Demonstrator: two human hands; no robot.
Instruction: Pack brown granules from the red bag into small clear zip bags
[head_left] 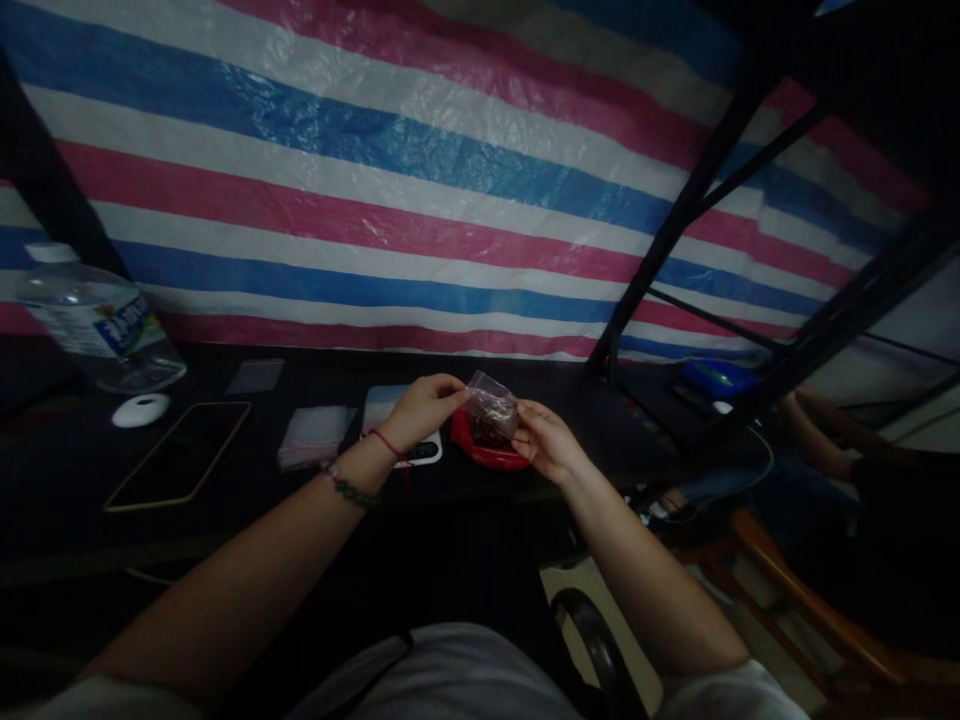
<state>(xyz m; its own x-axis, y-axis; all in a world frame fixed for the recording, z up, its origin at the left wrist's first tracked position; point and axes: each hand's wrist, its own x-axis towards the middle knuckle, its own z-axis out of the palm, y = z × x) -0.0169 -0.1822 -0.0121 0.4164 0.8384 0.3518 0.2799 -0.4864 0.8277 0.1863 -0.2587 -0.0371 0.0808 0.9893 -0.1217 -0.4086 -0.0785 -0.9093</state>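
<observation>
Plainly, a small clear bag (498, 402) is pinched by the fingers of both the left hand (429, 405) and the right hand (551, 442); it is held over a red container (493, 458), set beside a pale phone (382, 402) on the black bench (600, 425)

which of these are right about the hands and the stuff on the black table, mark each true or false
1. The left hand and right hand both hold a small clear bag. True.
2. Both wrists are bare. False: the left wrist wears a dark beaded bracelet.
3. A white rounded object lies between the bottle and the dark-screened phone. True.
4. The bottle has no cap. False: a white cap is on it.
</observation>
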